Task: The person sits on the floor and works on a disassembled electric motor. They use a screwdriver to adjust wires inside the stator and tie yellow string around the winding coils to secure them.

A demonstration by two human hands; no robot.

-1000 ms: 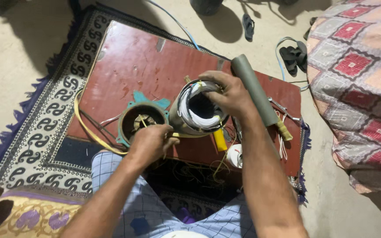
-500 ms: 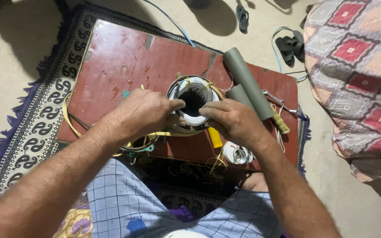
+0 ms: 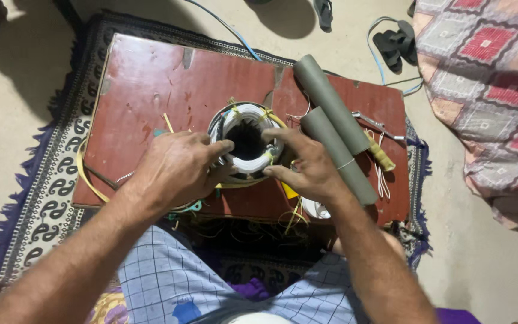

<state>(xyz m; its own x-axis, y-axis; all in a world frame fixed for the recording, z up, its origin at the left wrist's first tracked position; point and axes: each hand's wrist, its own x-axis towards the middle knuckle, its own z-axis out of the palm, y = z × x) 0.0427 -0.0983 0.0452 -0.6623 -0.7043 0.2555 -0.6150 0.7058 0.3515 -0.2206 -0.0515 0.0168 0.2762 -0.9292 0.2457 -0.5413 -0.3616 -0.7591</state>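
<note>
A patterned rug is lying under the red tabletop. The left hand is gripping the left rim of the round wound motor coil sitting mid-tabletop; the right hand is clasping its right rim. Just right, 2 grey tubes are lying side by side, beside a floral quilt.

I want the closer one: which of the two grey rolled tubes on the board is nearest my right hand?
The lower, nearer grey tube, with a thin band around it, lies against the right hand. The other grey tube lies beyond it, farther up the red board.
</note>
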